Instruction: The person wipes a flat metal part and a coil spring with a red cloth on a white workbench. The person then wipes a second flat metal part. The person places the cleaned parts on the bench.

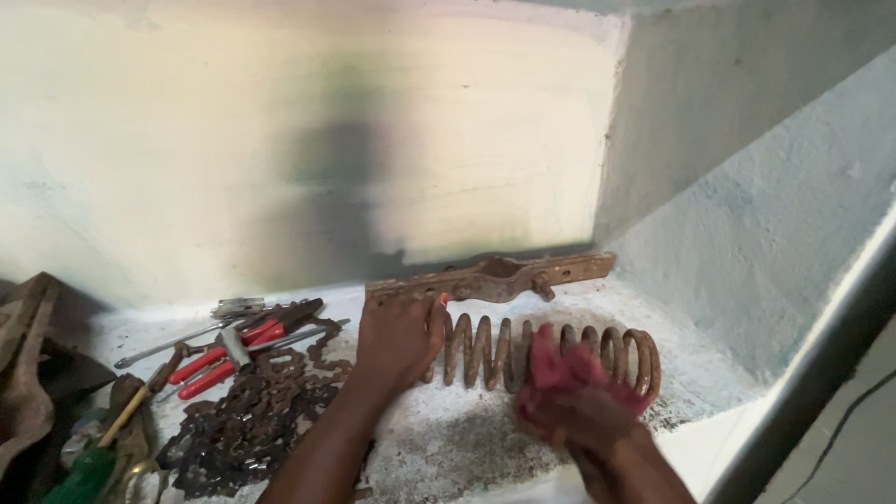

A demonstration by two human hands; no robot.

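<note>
Pale, grit-speckled ledge in a whitewashed alcove: rusty coil spring lying sideways, left hand clasped over one end. Right hand bunched around a red rag pressed against the coils. Rusted bracket behind; chain and red-handled pliers lie left.

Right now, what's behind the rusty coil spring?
Behind the coil spring lies a rusty flat metal bar against the wall. The left hand hides the spring's left end; a red rag covers part of its front.

A long rusty metal bar lies against the wall at centre frame. Left of centre, red-handled pliers and a wrench rest beside a heap of dark chain. A green-handled screwdriver sits at lower left.
</note>
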